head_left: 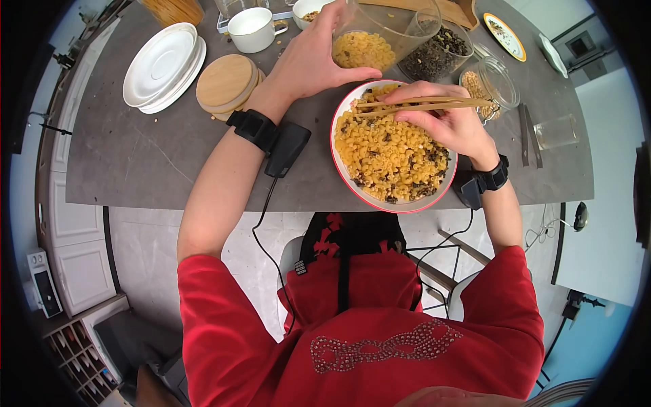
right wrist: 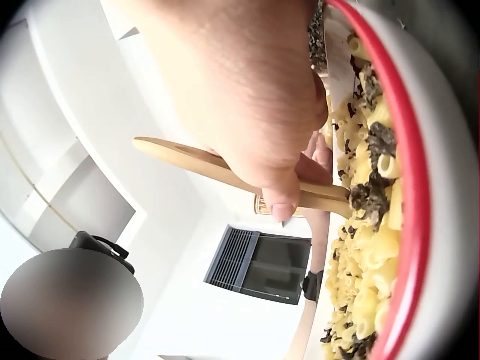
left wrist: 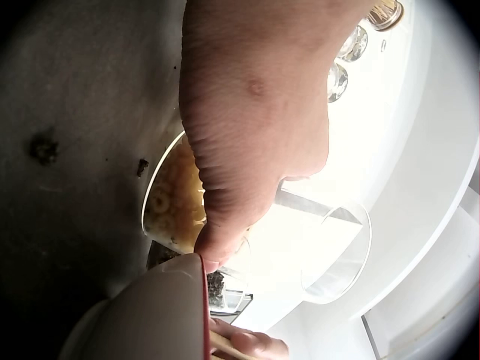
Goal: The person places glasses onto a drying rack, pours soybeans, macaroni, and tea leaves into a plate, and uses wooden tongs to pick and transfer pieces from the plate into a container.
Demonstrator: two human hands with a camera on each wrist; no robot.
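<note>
A red-rimmed white bowl [head_left: 337, 159] near the table's front edge is filled with yellow elbow pasta [head_left: 400, 152] mixed with dark bits and pale grains. My right hand [head_left: 451, 122] pinches a pair of wooden tongs [head_left: 468, 103] over the bowl's far side; the right wrist view shows the tongs [right wrist: 326, 196] down at the pasta. Beyond the bowl, my left hand [head_left: 315, 57] holds a clear glass container [head_left: 407, 20] from its left, thumb stretched across the near side by the bowl rim. Yellow pasta lies in that container's bottom. The left fingertips are mostly hidden.
Right of the glass container stand a glass of dark dried bits [head_left: 437, 57] and an open clip jar of grains [head_left: 478, 85]. Dark metal tongs [head_left: 530, 136] lie near a small glass [head_left: 556, 132]. Stacked white plates [head_left: 163, 64], wooden discs [head_left: 227, 81] and a white cup [head_left: 251, 30] stand left.
</note>
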